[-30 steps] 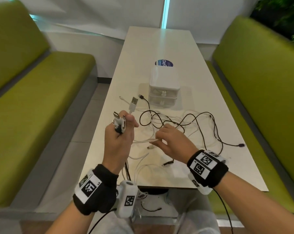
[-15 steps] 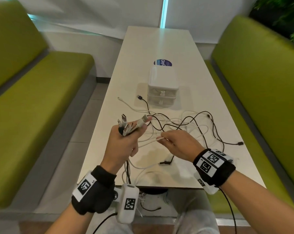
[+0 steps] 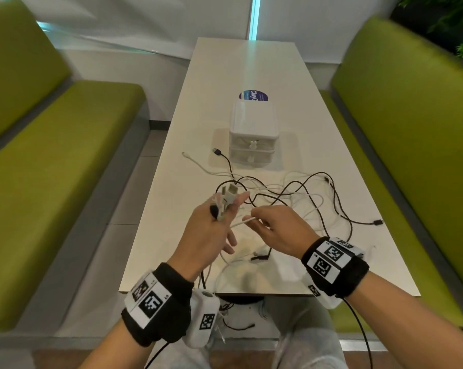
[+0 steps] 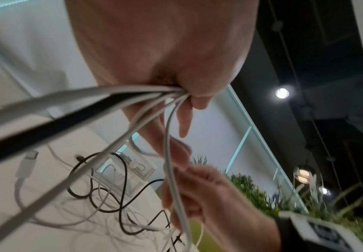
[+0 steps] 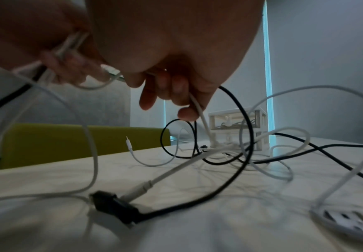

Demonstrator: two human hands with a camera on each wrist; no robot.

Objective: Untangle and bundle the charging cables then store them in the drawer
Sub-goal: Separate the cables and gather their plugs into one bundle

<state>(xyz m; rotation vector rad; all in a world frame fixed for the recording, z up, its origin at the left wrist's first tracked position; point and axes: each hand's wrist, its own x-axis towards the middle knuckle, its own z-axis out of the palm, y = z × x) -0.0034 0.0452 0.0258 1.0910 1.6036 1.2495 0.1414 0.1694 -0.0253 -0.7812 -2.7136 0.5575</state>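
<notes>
A tangle of black and white charging cables (image 3: 299,193) lies on the white table (image 3: 251,65), in front of a small white two-drawer box (image 3: 253,129) whose drawers are shut. My left hand (image 3: 211,225) is raised above the table and pinches several cable ends (image 3: 40,153) (image 4: 133,93), their USB plugs (image 3: 42,194) sticking up past thumb and forefinger. My right hand (image 3: 275,227) is just to its right and pinches one white cable (image 3: 242,222) (image 5: 199,109). A black plug (image 5: 113,207) and a white plug lie on the table under the hands.
Green benches (image 3: 411,129) run along both sides of the table. A round blue sticker (image 3: 253,95) lies behind the drawer box. Some cables hang off the table's near edge (image 3: 225,292) toward my lap. Plants stand at the far right.
Both hands have risen and come closer together. The left hand has gathered one more plug into its bunch, and the right hand has pulled the white cable up off the table.
</notes>
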